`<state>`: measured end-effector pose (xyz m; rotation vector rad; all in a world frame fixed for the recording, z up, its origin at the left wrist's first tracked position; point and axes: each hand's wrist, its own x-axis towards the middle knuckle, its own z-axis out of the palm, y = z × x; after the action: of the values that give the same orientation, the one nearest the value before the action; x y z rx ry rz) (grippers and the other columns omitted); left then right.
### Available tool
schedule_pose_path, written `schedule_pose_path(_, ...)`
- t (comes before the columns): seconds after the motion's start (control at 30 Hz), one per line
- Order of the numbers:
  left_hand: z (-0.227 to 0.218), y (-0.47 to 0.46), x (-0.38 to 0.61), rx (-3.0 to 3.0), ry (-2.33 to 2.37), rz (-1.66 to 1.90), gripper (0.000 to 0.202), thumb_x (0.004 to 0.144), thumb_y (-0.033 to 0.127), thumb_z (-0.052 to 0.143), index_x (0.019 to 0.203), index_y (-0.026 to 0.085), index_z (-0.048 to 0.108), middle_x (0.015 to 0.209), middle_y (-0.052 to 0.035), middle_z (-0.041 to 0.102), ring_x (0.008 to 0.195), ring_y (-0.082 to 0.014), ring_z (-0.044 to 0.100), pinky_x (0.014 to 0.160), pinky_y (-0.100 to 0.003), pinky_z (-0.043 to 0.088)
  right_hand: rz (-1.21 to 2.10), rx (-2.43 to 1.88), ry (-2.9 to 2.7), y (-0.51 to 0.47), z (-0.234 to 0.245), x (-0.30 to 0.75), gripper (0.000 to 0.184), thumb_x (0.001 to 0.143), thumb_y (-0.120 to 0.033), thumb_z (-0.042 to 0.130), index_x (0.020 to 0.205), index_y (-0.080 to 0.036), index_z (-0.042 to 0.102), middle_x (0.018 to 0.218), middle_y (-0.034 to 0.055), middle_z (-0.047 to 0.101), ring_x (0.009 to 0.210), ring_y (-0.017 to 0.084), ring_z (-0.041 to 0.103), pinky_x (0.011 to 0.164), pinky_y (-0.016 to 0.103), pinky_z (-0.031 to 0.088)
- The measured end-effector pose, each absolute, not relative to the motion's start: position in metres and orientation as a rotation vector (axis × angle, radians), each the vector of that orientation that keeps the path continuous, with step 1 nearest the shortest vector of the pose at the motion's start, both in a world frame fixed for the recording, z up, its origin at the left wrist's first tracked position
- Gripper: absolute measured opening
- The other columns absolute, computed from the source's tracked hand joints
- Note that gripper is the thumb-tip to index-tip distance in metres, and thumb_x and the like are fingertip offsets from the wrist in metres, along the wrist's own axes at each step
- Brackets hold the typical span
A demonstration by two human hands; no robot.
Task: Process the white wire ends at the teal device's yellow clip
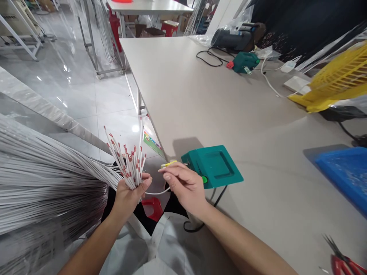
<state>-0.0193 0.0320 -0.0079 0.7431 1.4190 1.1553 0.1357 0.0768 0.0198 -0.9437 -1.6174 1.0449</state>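
Note:
A bundle of white cables with reddish stripped ends stands upright in my left hand, its fingers wrapped round the lower part. One white cable curves from there to my right hand. The thumb and fingers of that hand are pinched together around this cable, though its end is hidden behind them. Just beyond the fingertips is a yellow tip on a small metal shaft. It projects from a green device with a round green button, at the table's left edge.
Many long white cables hang on a rack at left. On the table are a blue tray, red-handled pliers, a yellow fan, another green device and a dark motor. Below is a red stool.

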Motion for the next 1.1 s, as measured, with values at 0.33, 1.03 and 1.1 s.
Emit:
schedule_pose_path(0.33,-0.005,0.030,-0.021,0.983,1.315,0.920,0.013,0.066,0.020,0.067,0.065,0.016,0.055,0.047,0.0065,0.047,0.044,-0.0071,0.042,0.042,-0.019,0.034,1.270,-0.987,-1.715,0.071,0.010,0.121,0.009,0.077,-0.021,0.060,0.072,-0.018,0.067,0.067,0.0030,0.064,0.061,0.013,0.057,0.058,0.025,0.045)
schedule_pose_path(1.03,-0.008,0.035,-0.021,0.575,1.506,1.403,0.018,0.067,0.030,0.070,0.066,0.015,0.060,0.058,0.0021,0.060,0.056,-0.0110,0.056,0.059,-0.024,0.046,1.206,-1.091,-1.707,0.065,-0.001,0.119,0.020,0.083,-0.026,0.050,0.064,-0.018,0.051,0.065,0.0012,0.053,0.061,0.012,0.047,0.055,0.024,0.040)
schedule_pose_path(1.1,-0.008,0.036,-0.022,0.645,1.554,1.426,0.019,0.067,0.030,0.069,0.063,0.015,0.058,0.057,0.0028,0.057,0.056,-0.0103,0.053,0.059,-0.023,0.044,1.185,-1.070,-1.733,0.065,-0.001,0.119,0.019,0.083,-0.025,0.050,0.065,-0.018,0.051,0.066,0.0012,0.053,0.062,0.012,0.048,0.056,0.024,0.041)
